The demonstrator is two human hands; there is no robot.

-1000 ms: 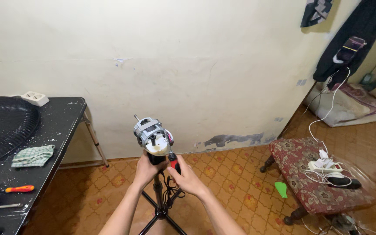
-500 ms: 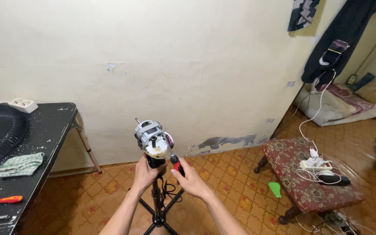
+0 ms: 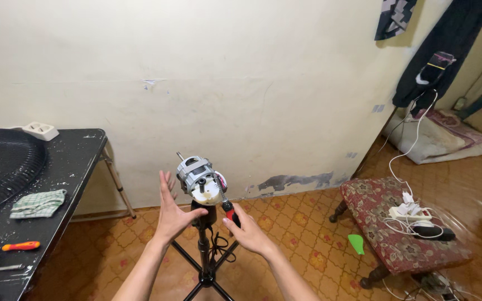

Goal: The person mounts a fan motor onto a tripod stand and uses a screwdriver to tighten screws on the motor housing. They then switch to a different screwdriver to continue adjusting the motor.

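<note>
Fan motor (image 3: 199, 179): atop black tripod stand (image 3: 205, 253), centre; left hand (image 3: 173, 210): spread open beside it, holding nothing; right hand (image 3: 247, 229): closed around red-handled screwdriver (image 3: 227, 205), tip at motor.

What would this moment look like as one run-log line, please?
left hand: open beside fan motor | right hand: grips red-handled screwdriver | motor on black tripod stand

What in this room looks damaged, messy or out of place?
The wall's paint has peeled off in a dark patch near the floor. White specks and smears litter the black table. A tangle of white cables sprawls over the patterned footstool.
</note>
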